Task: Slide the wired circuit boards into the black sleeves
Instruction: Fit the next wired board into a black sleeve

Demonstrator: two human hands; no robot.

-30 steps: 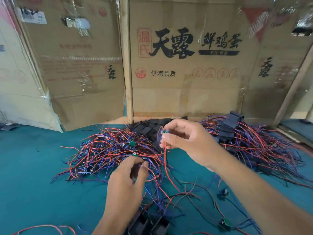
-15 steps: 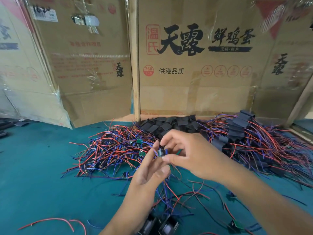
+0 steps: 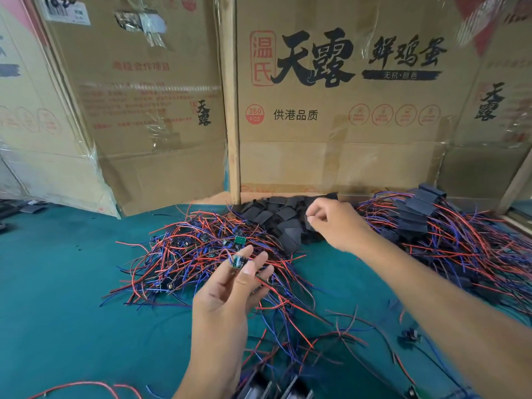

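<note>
My left hand is raised above the green table and pinches a small wired circuit board between thumb and fingertips, its wires trailing down. My right hand reaches back over the heap of loose black sleeves at the foot of the cardboard; its fingers are curled at the sleeves, and whether it holds one I cannot tell. A tangle of red and blue wired boards lies left of centre. A second pile with sleeves fitted lies to the right.
Cardboard boxes wall off the back of the green table. Loose wired boards lie scattered near the front right. Two dark box-like objects sit at the bottom edge. A stray red wire lies bottom left.
The hands have parted: my left hand now holds the board alone, while my right hand has let go and moved back to the black sleeve heap.
</note>
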